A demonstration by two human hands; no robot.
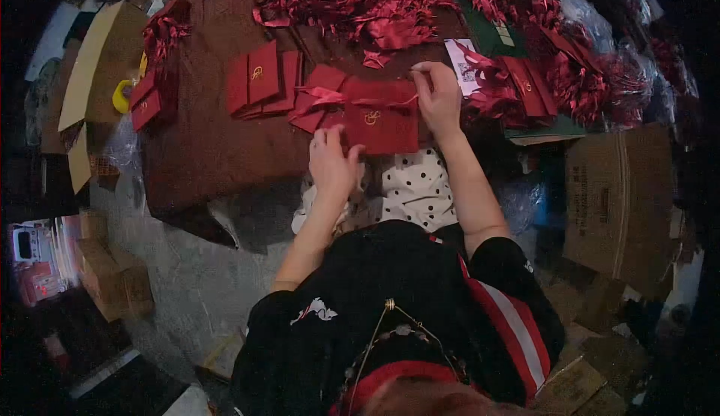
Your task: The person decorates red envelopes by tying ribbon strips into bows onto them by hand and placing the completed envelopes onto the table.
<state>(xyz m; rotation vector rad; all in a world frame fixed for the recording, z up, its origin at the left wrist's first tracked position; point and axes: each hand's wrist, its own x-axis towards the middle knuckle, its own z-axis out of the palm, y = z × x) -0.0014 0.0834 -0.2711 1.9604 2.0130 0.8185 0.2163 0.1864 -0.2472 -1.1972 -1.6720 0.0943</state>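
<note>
In front of me lies a flat red gift bag (390, 132) with a gold emblem and a shiny red ribbon (326, 96) across its upper part. My right hand (441, 101) is at its upper right corner, with thumb and finger pinched around the ribbon's right end. Near the bag's lower left corner is my left hand (334, 162), thumb and fingers apart, holding nothing that I can see. Another red bag (307, 112) lies partly under the ribbon on the left. Beyond it sits a small stack of red bags (255, 78).
Heaps of red ribboned pieces (360, 3) cover the table's far side. More red bags (529, 86) and a white printed card (461, 63) lie right. A brown cloth (195, 161) covers the table. Cardboard boxes (619, 198) stand right, others (112, 277) on the left floor.
</note>
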